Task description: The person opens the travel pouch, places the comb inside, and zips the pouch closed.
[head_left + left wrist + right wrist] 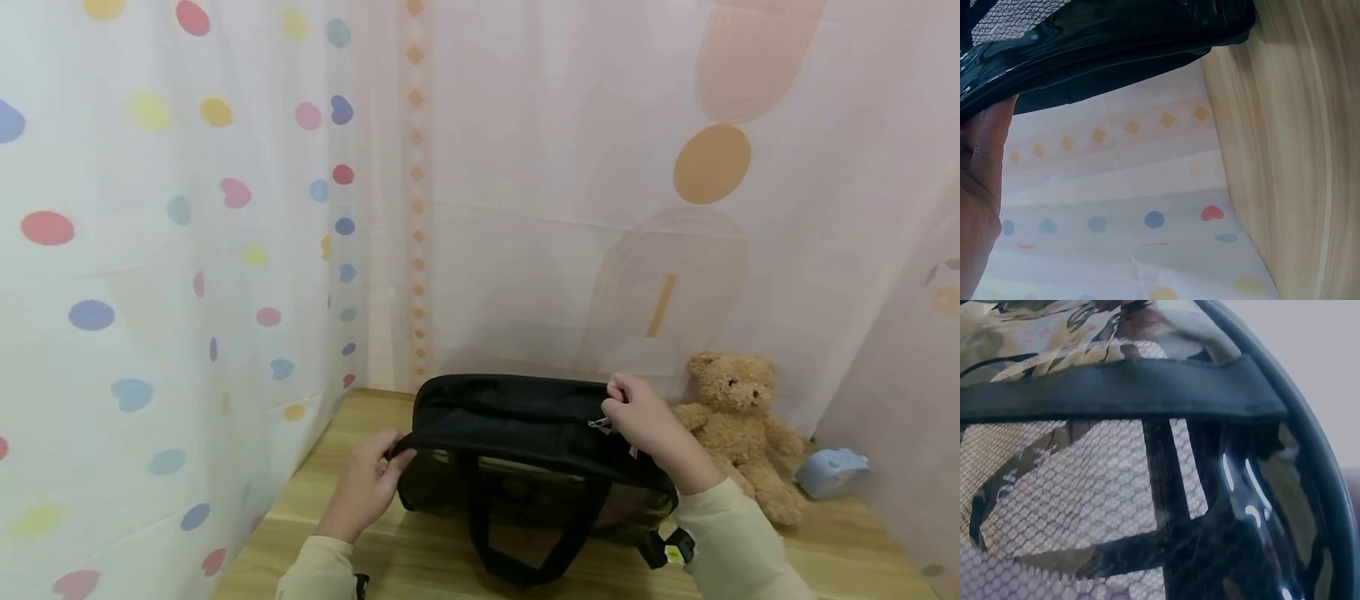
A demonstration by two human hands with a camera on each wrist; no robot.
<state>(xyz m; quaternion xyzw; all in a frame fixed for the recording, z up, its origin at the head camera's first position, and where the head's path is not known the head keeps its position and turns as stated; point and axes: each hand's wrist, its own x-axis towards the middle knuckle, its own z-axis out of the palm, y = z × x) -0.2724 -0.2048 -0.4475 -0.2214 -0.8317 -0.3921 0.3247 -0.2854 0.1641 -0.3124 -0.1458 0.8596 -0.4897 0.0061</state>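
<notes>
A black bag [517,425] with see-through panels and two-strap style carrying handle [525,571] stands on the wooden table. My left hand [367,483] pinches the bag's top edge at its left end, thumb and fingers on either side. In the left wrist view that hand [985,187] reaches up to the glossy dark rim. At the right end of the top, my right hand [648,421] curls its fingers at the bag's upper back edge. A metal zipper pull [598,423] sticks out beside those fingertips. Mesh [1079,487] and clear plastic fill the right wrist view, where the right hand is hidden.
A brown teddy bear [738,417] sits right of the bag, near the back curtain [517,275]. Beside it lies a light blue object [832,473]. A dotted curtain [187,292] hangs along the left of the wooden table [300,508].
</notes>
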